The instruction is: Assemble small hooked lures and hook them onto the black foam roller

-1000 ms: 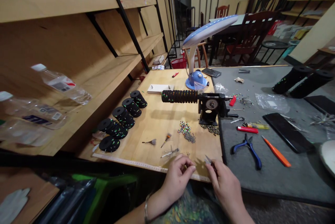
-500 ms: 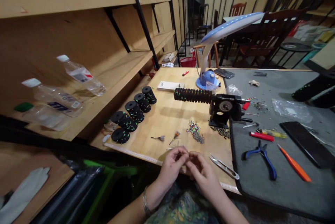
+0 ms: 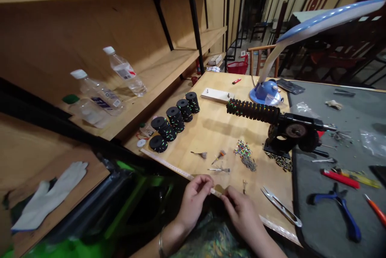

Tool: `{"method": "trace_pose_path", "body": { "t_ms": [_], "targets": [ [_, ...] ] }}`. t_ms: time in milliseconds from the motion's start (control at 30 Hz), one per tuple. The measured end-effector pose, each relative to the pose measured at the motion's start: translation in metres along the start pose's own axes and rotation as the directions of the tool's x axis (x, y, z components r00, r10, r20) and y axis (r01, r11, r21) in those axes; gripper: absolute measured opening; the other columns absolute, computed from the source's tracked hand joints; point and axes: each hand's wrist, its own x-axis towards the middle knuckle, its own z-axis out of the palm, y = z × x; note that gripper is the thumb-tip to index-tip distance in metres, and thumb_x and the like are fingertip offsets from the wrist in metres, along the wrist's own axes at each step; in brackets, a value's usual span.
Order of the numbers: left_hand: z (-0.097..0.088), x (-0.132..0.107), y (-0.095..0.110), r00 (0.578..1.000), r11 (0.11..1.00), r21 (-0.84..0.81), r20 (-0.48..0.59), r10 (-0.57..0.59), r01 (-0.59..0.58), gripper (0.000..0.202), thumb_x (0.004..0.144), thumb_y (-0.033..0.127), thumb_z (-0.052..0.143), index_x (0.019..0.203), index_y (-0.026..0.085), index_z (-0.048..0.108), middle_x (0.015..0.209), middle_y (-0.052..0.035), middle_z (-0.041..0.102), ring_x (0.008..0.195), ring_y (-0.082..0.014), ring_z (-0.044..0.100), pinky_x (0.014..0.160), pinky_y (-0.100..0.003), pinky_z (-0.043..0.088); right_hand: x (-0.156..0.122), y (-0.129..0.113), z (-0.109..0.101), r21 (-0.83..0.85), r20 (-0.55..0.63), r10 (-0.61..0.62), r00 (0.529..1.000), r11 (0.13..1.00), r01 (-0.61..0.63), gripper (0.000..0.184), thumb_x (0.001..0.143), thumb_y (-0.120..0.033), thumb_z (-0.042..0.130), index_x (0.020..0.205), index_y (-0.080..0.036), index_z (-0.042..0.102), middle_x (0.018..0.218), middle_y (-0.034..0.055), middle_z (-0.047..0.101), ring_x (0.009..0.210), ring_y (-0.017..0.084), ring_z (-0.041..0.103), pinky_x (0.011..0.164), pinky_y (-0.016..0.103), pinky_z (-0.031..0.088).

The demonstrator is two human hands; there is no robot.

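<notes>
My left hand [image 3: 195,197] is closed in a pinch at the table's front edge, its thumb against the fingers. Just right of it, my right hand [image 3: 241,209] pinches too, fingertips pointing at the left ones. Whatever they hold is too small or fine to make out. Between them shows a short stretch of the measuring strip [image 3: 216,193] along the table edge. Small feather-like bunches [image 3: 221,155] and a thin pronged metal piece [image 3: 244,186] lie just beyond. Farther back is a pile of coloured beads [image 3: 243,149] with small grey metal parts [image 3: 249,164].
A black crank-driven winder [image 3: 291,129] with a ridged roll [image 3: 251,111] stands under a blue lamp [image 3: 267,91]. Black spools [image 3: 158,143] line the left. Thread snips [image 3: 282,206], blue pliers [image 3: 340,209] and a red lighter [image 3: 340,178] lie right. Bottles [image 3: 125,72] stand on the shelf.
My view has turned left, so the table things sit farther right. My hands, together before, have drawn a little apart. The pronged metal piece is now visible beyond them.
</notes>
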Motion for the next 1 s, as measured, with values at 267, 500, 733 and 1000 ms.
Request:
{"method": "trace_pose_path", "body": {
  "t_ms": [267,500,733,1000],
  "targets": [
    [-0.051,-0.017,-0.012,0.931,0.845,0.441,-0.052,0.360,-0.302,0.010,0.087,0.024,0.058,0.080,0.018,0.062,0.084,-0.0055,0.065,0.080,-0.0181,0.062,0.074,-0.028,0.050,0.012,-0.009,0.007,-0.349,0.159,-0.069,0.985,0.929,0.121,0.020,0.093,-0.018,0.041,0.078,-0.022,0.055,0.069,0.0038,0.070,0.063,0.019,0.067,0.056,0.024,0.035],
    [-0.059,-0.031,-0.020,0.768,0.481,0.628,0.328,0.549,-0.612,0.017,0.083,0.006,0.055,0.092,0.020,0.061,0.089,-0.0069,0.071,0.081,-0.0192,0.066,0.073,-0.031,0.050,0.030,-0.018,0.020,-0.448,0.172,-0.086,0.981,0.880,0.155,0.015,0.092,-0.018,0.047,0.080,-0.021,0.057,0.070,0.0033,0.073,0.063,0.019,0.069,0.053,0.024,0.031],
    [-0.063,-0.028,-0.018,0.744,0.382,0.684,0.361,0.562,-0.621,0.017,0.085,0.008,0.052,0.095,0.019,0.060,0.098,-0.0103,0.072,0.086,-0.0206,0.067,0.074,-0.034,0.050,0.045,-0.030,0.031,-0.481,0.187,-0.100,0.977,0.858,0.179,0.015,0.092,-0.017,0.048,0.082,-0.021,0.058,0.071,0.0038,0.074,0.063,0.019,0.070,0.051,0.025,0.027],
    [-0.066,-0.026,-0.021,0.754,0.324,0.722,0.407,0.516,-0.611,0.019,0.087,0.010,0.048,0.100,0.019,0.060,0.114,-0.0156,0.069,0.092,-0.0229,0.066,0.077,-0.038,0.051,0.052,-0.037,0.030,-0.514,0.218,-0.083,0.972,0.837,0.187,0.016,0.093,-0.017,0.047,0.081,-0.021,0.058,0.072,0.0049,0.075,0.063,0.020,0.071,0.050,0.026,0.027]
  ]
}}
